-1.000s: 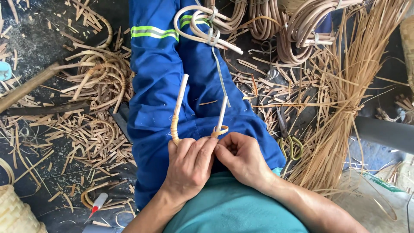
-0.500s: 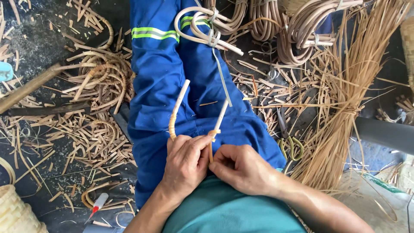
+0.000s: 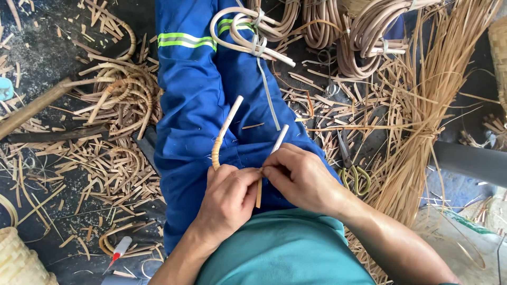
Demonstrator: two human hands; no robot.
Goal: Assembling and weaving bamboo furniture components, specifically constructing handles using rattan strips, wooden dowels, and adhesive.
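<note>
Pale bent rattan cane (image 3: 224, 129), partly strip-wrapped, upright over blue lap.

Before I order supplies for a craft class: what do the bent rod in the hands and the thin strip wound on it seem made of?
The bent rod looks like peeled rattan cane: pale, smooth, matte, round. The thin strip wound on it looks like split rattan peel: tan, flat, slightly glossy. Both hands, left hand and right hand, pinch it.

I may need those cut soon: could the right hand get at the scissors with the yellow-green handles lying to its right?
Probably yes. The scissors lie on the floor litter just beside the right hand, with only loose rattan strips around them. But that hand now pinches a thin strip against the bent cane, so it must let go first.
</note>
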